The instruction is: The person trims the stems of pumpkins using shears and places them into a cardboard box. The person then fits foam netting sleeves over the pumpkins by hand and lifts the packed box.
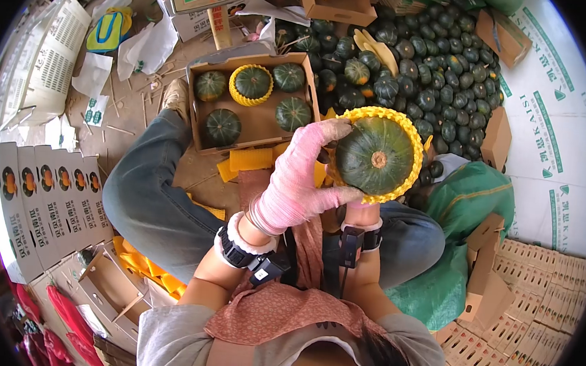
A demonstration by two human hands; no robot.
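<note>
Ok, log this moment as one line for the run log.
left hand: gripping squash rim | right hand: under squash, mostly hidden | squash: held up, in yellow foam net | box: five squashes, one netted

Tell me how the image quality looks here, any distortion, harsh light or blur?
Head view: strong fisheye bending with black corners; bright daylight washes out the white sacks at right; the squash in its yellow net, held by the left hand, is sharp; the bottom edge is dim and soft.
</note>
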